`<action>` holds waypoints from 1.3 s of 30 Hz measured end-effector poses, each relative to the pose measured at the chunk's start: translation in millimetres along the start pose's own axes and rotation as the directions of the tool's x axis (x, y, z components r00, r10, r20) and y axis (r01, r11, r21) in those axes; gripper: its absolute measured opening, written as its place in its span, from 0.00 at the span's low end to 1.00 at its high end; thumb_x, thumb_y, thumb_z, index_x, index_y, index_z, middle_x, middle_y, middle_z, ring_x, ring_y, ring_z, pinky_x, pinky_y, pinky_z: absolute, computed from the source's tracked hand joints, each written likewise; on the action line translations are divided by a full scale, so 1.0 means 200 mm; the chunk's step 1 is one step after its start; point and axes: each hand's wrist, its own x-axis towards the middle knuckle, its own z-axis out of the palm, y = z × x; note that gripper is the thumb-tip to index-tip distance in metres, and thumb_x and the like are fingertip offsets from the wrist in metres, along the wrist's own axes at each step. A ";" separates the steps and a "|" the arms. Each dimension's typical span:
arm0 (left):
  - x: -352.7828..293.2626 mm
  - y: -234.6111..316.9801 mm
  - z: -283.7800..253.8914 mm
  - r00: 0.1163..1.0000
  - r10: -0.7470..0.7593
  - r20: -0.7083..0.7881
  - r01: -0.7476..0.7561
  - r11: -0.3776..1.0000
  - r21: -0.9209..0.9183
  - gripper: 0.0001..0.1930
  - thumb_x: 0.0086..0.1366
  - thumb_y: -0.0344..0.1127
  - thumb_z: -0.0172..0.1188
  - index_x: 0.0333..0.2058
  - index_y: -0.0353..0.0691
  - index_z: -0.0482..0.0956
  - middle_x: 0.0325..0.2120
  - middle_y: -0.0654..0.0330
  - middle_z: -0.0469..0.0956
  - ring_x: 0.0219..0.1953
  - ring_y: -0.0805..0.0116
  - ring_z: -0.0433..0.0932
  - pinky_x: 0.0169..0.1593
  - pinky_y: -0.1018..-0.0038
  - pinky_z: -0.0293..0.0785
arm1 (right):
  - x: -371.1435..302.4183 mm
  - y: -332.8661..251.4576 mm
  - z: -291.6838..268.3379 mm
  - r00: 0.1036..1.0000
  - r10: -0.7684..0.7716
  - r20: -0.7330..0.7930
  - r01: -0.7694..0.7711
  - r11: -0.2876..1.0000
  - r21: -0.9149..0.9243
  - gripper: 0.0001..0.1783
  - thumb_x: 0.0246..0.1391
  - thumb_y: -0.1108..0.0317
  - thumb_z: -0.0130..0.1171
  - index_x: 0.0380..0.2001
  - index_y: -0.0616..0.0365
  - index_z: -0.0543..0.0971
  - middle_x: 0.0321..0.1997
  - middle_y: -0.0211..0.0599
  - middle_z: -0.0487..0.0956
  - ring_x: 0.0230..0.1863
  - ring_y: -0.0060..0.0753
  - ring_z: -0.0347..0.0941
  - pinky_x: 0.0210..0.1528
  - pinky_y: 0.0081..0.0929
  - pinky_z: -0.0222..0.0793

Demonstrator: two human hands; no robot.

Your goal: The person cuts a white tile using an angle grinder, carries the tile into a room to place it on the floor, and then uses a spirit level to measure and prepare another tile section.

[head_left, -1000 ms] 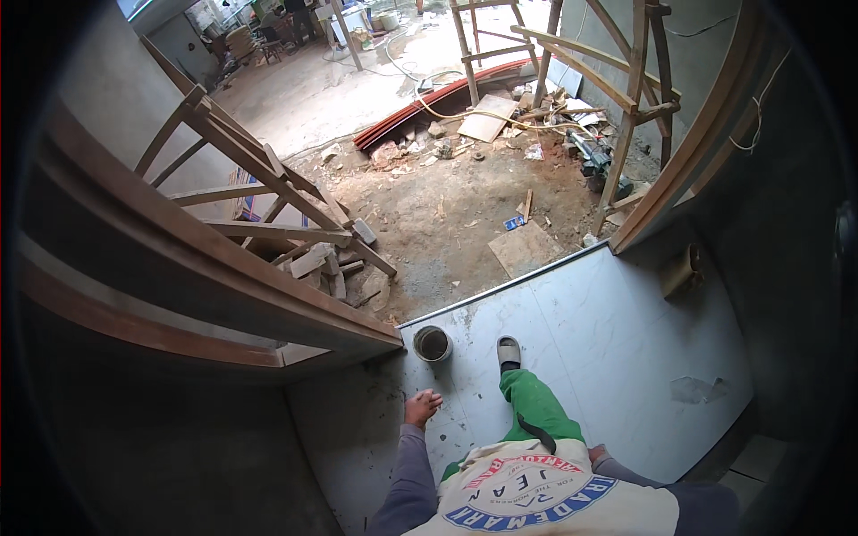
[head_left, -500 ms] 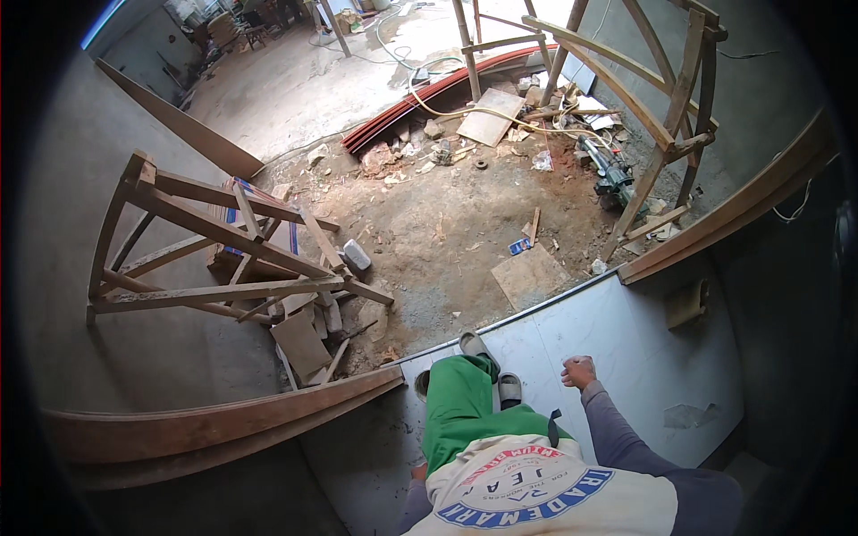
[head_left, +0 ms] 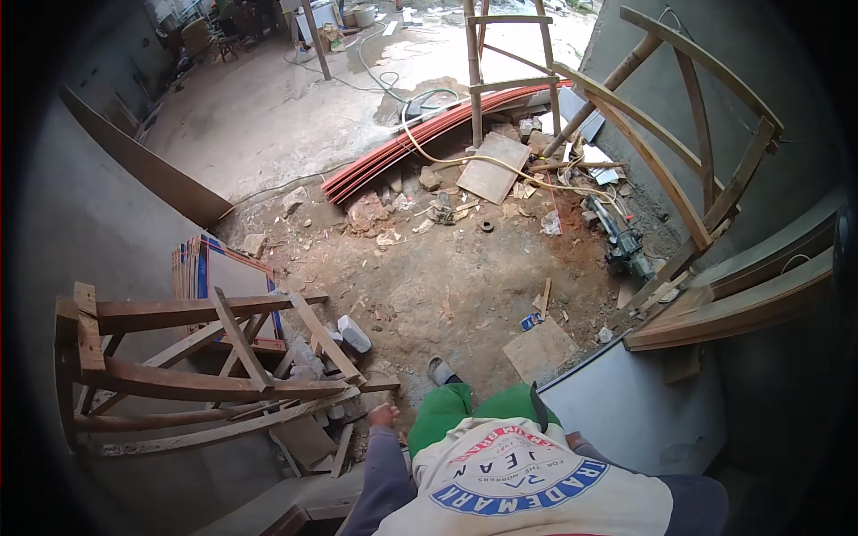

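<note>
My left hand (head_left: 383,414) hangs low beside my green trousers, its fingers loosely curled and nothing seen in them. It is nearest to the end of a wooden trestle (head_left: 197,386) on the left, apart from it. Only a bit of my right hand (head_left: 573,439) shows past my shirt at the right hip; its fingers are hidden. One sandalled foot (head_left: 440,371) is on the dirt floor (head_left: 393,286).
Another trestle (head_left: 666,147) stands at the right by a green power tool (head_left: 629,250). Long red strips (head_left: 420,143) lie across the far dirt edge, with a hose (head_left: 420,147) over them. Rubble, a square tile (head_left: 494,166), a grey block (head_left: 354,333) and a board (head_left: 540,350) lie about.
I have stepped forward off the pale tiled floor onto the dirt. My right hand has swung back to my hip, and my left hand has come forward into view.
</note>
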 end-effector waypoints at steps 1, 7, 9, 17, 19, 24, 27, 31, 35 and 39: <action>0.10 0.35 -0.01 0.990 0.096 0.102 -0.071 0.972 -0.224 0.04 0.69 0.34 0.54 0.33 0.45 0.76 0.30 0.57 0.82 0.27 0.65 0.82 0.21 0.73 0.67 | 0.15 -0.10 -0.14 0.999 0.051 0.012 -0.052 0.994 0.099 0.14 0.57 0.59 0.59 0.38 0.56 0.84 0.40 0.52 0.85 0.33 0.50 0.84 0.35 0.47 0.79; 0.30 1.58 0.57 0.931 0.349 0.106 -0.354 0.935 0.032 0.20 0.74 0.46 0.55 0.53 0.34 0.77 0.44 0.53 0.84 0.37 0.69 0.85 0.36 0.75 0.76 | 0.73 -0.27 -0.91 0.894 0.440 0.081 -0.434 0.806 0.402 0.15 0.57 0.55 0.58 0.40 0.52 0.85 0.41 0.48 0.85 0.40 0.50 0.84 0.41 0.50 0.77; 0.45 1.72 0.56 0.944 0.323 0.066 -0.324 0.946 0.002 0.19 0.74 0.45 0.56 0.52 0.34 0.77 0.43 0.53 0.84 0.38 0.68 0.85 0.35 0.74 0.76 | 0.91 -0.30 -1.15 0.914 0.395 0.093 -0.403 0.855 0.325 0.16 0.57 0.54 0.58 0.40 0.50 0.85 0.42 0.47 0.86 0.42 0.50 0.84 0.43 0.51 0.76; 0.87 1.20 0.39 0.940 -0.291 -0.178 0.278 0.956 -0.093 0.14 0.69 0.34 0.52 0.49 0.32 0.75 0.32 0.52 0.83 0.30 0.59 0.85 0.22 0.65 0.72 | 1.82 0.32 -1.74 0.970 0.240 -0.033 -0.241 0.970 -0.033 0.18 0.54 0.51 0.61 0.42 0.49 0.86 0.46 0.50 0.85 0.50 0.55 0.83 0.52 0.50 0.75; 0.58 1.19 -0.08 0.823 -0.488 -0.290 0.455 0.873 -0.178 0.14 0.71 0.33 0.50 0.50 0.34 0.78 0.35 0.52 0.84 0.32 0.59 0.86 0.23 0.64 0.73 | 2.18 -0.17 -1.94 0.987 0.055 0.148 -0.048 0.998 -0.049 0.20 0.47 0.53 0.67 0.41 0.50 0.86 0.46 0.50 0.85 0.50 0.55 0.82 0.53 0.46 0.76; 0.42 1.62 -0.04 0.852 -0.368 -0.372 0.390 0.921 -0.016 0.15 0.71 0.35 0.50 0.49 0.35 0.78 0.35 0.52 0.84 0.33 0.59 0.85 0.27 0.66 0.74 | 3.01 -0.80 -3.26 0.933 -0.272 0.238 0.333 0.902 -0.276 0.08 0.54 0.61 0.61 0.29 0.53 0.83 0.31 0.43 0.86 0.32 0.46 0.84 0.32 0.44 0.77; 0.61 1.98 -0.03 0.881 -0.291 -0.374 0.334 0.941 0.055 0.15 0.71 0.36 0.51 0.49 0.36 0.78 0.35 0.53 0.84 0.33 0.59 0.84 0.29 0.67 0.75 | 3.48 -1.36 -4.09 0.944 0.305 0.127 -0.229 0.327 0.917 0.11 0.59 0.64 0.57 0.30 0.61 0.79 0.21 0.36 0.77 0.17 0.31 0.73 0.18 0.29 0.68; 1.13 2.52 -0.15 0.934 -0.192 -0.302 0.241 0.962 0.131 0.15 0.71 0.38 0.51 0.49 0.37 0.78 0.36 0.54 0.83 0.34 0.59 0.83 0.32 0.69 0.75 | 4.08 -1.76 -4.78 0.950 0.235 -0.205 0.061 0.503 0.862 0.13 0.58 0.62 0.58 0.30 0.62 0.83 0.22 0.38 0.81 0.20 0.31 0.78 0.22 0.31 0.74; 1.69 3.29 -0.59 0.949 -0.197 -0.246 0.177 0.979 -0.098 0.15 0.71 0.39 0.52 0.49 0.38 0.78 0.36 0.54 0.83 0.34 0.59 0.82 0.36 0.70 0.76 | 4.66 -2.12 -4.81 0.923 0.245 -0.296 0.112 0.565 0.817 0.11 0.62 0.65 0.56 0.26 0.57 0.79 0.18 0.31 0.73 0.14 0.27 0.70 0.15 0.26 0.63; 2.57 4.48 -0.68 0.994 -0.051 0.096 0.086 0.913 -0.399 0.15 0.71 0.41 0.52 0.49 0.39 0.78 0.36 0.55 0.83 0.35 0.58 0.80 0.39 0.72 0.77 | 4.93 -1.82 -4.57 0.988 -0.013 -0.151 -0.041 0.936 -0.349 0.17 0.40 0.54 0.70 0.31 0.50 0.80 0.30 0.44 0.83 0.35 0.50 0.81 0.35 0.48 0.73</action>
